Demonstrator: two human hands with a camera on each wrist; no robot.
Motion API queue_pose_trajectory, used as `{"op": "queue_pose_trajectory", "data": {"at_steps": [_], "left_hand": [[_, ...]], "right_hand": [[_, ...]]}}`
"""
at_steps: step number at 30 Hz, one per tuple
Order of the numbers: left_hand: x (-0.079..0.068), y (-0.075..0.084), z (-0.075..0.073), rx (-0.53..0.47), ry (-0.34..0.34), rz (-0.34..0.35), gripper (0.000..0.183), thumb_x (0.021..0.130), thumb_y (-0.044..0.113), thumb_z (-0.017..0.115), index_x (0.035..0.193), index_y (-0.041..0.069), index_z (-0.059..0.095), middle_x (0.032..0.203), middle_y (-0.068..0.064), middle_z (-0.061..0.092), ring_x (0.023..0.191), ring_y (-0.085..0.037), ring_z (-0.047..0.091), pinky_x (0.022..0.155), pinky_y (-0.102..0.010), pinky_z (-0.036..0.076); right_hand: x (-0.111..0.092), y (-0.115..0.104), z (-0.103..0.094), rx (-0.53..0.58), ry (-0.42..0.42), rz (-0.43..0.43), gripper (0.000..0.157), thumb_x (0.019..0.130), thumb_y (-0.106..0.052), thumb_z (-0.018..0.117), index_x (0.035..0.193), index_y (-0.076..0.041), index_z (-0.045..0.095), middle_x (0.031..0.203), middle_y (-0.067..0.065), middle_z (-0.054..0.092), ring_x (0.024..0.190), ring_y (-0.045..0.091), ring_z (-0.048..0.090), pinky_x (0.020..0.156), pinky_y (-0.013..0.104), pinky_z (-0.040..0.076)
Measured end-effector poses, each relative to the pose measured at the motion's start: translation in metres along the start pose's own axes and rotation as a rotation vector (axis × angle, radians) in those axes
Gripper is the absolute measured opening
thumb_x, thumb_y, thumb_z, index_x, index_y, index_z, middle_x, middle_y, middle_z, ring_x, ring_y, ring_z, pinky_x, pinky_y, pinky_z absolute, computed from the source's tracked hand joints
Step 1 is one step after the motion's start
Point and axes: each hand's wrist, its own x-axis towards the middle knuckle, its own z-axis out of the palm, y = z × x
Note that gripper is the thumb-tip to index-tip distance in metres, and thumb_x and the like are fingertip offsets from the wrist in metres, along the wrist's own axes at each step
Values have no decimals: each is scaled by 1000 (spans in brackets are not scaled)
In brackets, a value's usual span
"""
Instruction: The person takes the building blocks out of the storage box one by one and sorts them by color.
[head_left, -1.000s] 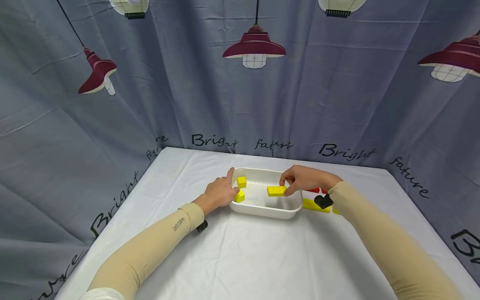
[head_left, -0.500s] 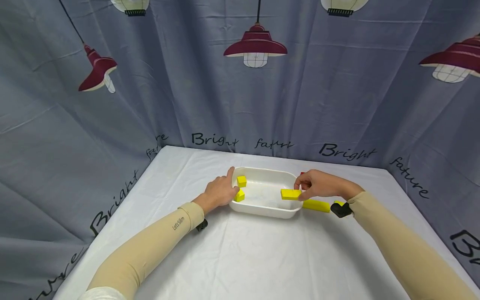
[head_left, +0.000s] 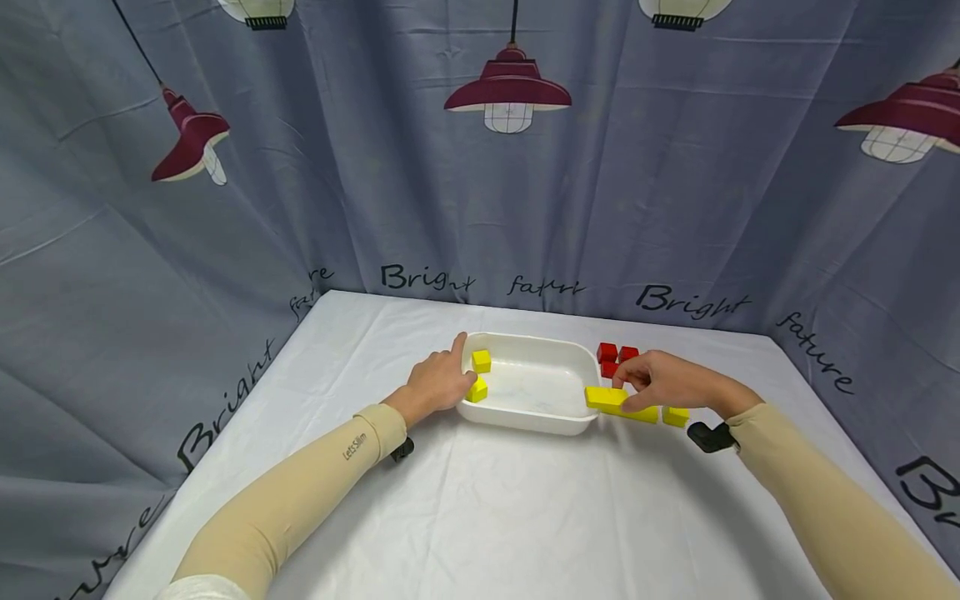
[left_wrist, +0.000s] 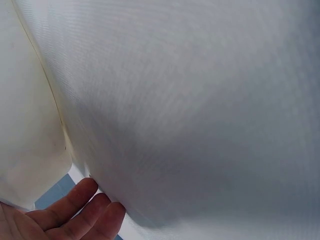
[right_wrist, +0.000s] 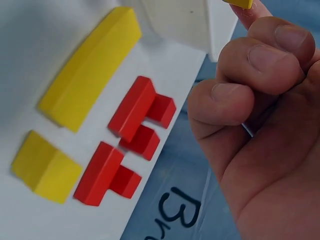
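Note:
My left hand point(head_left: 438, 381) holds the left end of the white tray point(head_left: 536, 393), thumb inside the wall. In the left wrist view its other fingers point(left_wrist: 80, 197) lie along the outside of the tray. My right hand point(head_left: 675, 383) pinches a yellow rectangular block point(head_left: 602, 397) between thumb and index finger, at the tray's right end. Only a corner of that block shows in the right wrist view. Below it on the table lies a long yellow block point(right_wrist: 92, 70). Two small yellow blocks, one farther back point(head_left: 481, 361) and one near the left thumb point(head_left: 477, 390), lie in the tray.
Right of the tray, a shorter yellow block point(head_left: 676, 417) lies beyond the long one's end. Several red blocks point(right_wrist: 135, 110) stand behind them, partly hidden by the right hand in the head view. A white cloth point(head_left: 510, 508) covers the table; a grey printed curtain point(head_left: 390, 167) hangs around it.
My right hand has carried the yellow block rightward, from over the tray's inside to its right end. The red blocks have come into view. The left hand and tray stay put.

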Motion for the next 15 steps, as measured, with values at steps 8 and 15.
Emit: {"op": "queue_pose_trajectory", "data": {"at_steps": [8,15], "left_hand": [[0,0,-1,-8,3,1,78,96,42,47,162,15,13,138,-18,60,123,-33,60,93,-52,51],[0,-1,1,-7,-1,0,78,97,43,46,162,16,12,138,-18,60,123,-32,60,92,-51,52]], "right_hand": [[-13,16,6,20,27,57,31,79,-30,84,102,-15,69,66,-1,45,63,15,45,61,28,38],[-21,27,14,73,31,67,32,81,-27,83,105,-12,69,67,-1,45,63,13,44,59,27,37]]}}
